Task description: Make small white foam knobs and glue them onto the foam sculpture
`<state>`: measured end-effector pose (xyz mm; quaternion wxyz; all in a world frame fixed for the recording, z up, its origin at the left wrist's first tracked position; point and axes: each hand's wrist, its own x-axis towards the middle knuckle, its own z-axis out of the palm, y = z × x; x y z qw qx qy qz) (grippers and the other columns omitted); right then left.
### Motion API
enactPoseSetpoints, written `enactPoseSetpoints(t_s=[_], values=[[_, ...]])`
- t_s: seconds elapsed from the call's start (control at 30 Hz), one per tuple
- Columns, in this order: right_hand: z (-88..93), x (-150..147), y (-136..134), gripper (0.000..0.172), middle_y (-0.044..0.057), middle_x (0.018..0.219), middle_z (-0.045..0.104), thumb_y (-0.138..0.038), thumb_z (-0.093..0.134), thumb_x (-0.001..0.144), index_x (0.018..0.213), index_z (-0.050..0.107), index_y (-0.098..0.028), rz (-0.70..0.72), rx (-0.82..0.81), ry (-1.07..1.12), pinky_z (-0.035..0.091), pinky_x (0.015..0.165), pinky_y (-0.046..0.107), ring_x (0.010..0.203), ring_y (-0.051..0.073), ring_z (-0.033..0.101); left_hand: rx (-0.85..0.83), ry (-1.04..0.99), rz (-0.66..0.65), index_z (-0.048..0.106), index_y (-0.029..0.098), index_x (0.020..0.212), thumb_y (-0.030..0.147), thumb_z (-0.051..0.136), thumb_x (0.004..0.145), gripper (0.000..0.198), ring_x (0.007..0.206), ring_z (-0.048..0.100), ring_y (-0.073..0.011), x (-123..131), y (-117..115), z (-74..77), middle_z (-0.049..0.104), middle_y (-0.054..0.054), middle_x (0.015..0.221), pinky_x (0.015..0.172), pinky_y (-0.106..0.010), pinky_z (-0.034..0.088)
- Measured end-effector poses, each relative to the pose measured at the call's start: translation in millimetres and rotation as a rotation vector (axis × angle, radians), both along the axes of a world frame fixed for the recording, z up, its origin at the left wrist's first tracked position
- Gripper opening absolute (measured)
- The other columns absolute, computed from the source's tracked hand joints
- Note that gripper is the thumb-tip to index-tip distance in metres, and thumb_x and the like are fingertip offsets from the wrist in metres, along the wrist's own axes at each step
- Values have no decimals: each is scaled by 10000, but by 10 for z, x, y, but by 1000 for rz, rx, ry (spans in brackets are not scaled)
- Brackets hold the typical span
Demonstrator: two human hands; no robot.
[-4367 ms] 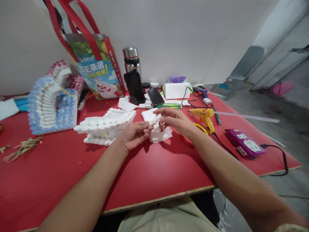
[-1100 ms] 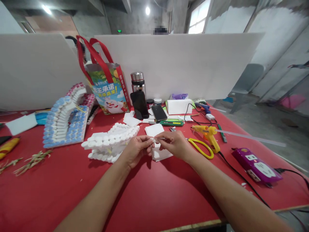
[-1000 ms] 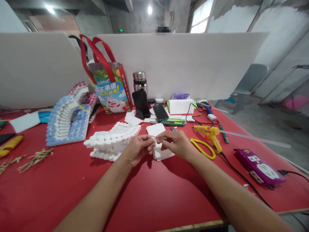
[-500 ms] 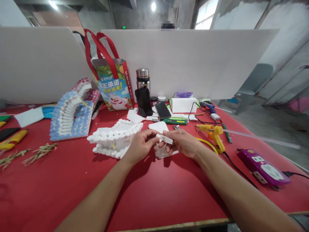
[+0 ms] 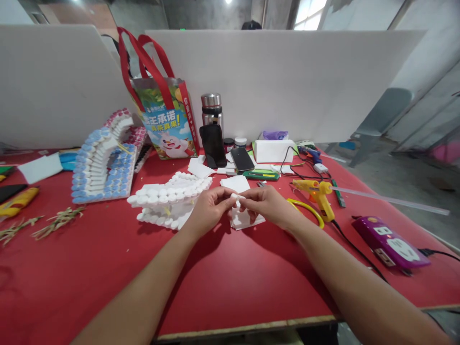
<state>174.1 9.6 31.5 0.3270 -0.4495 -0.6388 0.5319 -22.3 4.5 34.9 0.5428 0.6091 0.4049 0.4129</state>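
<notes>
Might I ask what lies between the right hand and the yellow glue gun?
A yellow looped handle lies between the right hand and glue gun in the head view.

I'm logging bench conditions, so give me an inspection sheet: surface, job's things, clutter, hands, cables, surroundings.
Surface: red tabletop, crowded along the back.
Job's things: small white piece, partly hidden; white sheets beneath it.
Clutter: shopping bag and metal flask at the back, white layered model at left, yellow glue gun at right.
Hands: left hand and right hand both pinch the piece.
Cables: black cord trails from the glue gun, beside a purple power strip.
Surroundings: white boards behind the tabletop, grey chair at right.
</notes>
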Motion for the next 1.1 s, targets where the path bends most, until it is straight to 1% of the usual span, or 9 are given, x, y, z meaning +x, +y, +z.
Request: enactPoseSetpoints(t_s=[0.17,0.27,0.37,0.47,0.53,0.63,0.83,1.0,1.1], values=[[-54,-46,-18,259,-10,540,626,-393,604,917,784,643,-174,-83,173,-155,440,470,232,453,138,615,-53,-69,21,696,132,920,349,771,811,254,542,577,-97,14,-3,-8,656,-11,739,574,-269,541],[-63,-59,-27,262,-7,571,650,-393,609,911,756,617,-182,-137,235,-213,415,453,229,429,126,597,-97,-98,42,693,139,892,366,771,808,255,524,570,-111,38,-24,-3,623,4,676,534,-276,536],[-43,-83,-56,259,-10,562,635,-367,624,898,719,611,-180,-214,315,-233,399,457,231,417,115,571,-76,-128,92,692,142,870,362,782,798,249,538,596,-122,77,-39,-19,627,3,662,543,-277,541],[-23,-110,-96,230,-4,570,614,-299,622,883,690,618,-173,-265,470,-254,369,474,232,451,105,545,-29,-140,146,703,139,892,335,830,747,274,576,651,-136,108,-32,-52,681,-15,713,584,-276,552],[-12,-112,-118,200,5,601,626,-263,609,881,709,643,-167,-241,535,-250,353,482,234,472,99,528,-22,-149,164,705,140,879,320,871,692,308,584,672,-146,112,-19,-68,696,-15,718,597,-279,560],[12,-84,-134,184,12,627,646,-246,598,900,764,685,-158,-161,550,-225,357,502,237,491,97,523,-31,-169,158,691,141,814,303,915,617,340,577,680,-150,94,-6,-69,699,-5,685,616,-290,577],[58,-5,-129,231,15,655,677,-261,595,944,755,682,-160,-23,551,-229,385,547,236,520,93,555,-52,-143,141,673,144,764,280,931,580,345,561,672,-143,49,-14,-31,695,4,642,587,-272,569],[64,9,-138,260,14,667,675,-317,581,965,771,685,-178,7,524,-247,388,559,245,522,101,552,-95,-149,85,660,141,749,283,945,555,373,554,688,-163,34,-16,9,701,0,637,573,-290,579],[75,-9,-148,272,25,668,676,-307,572,956,731,659,-180,-27,518,-277,371,555,251,535,111,549,-130,-124,62,716,128,847,309,932,596,377,594,718,-189,36,-19,14,730,-30,665,626,-321,602]])
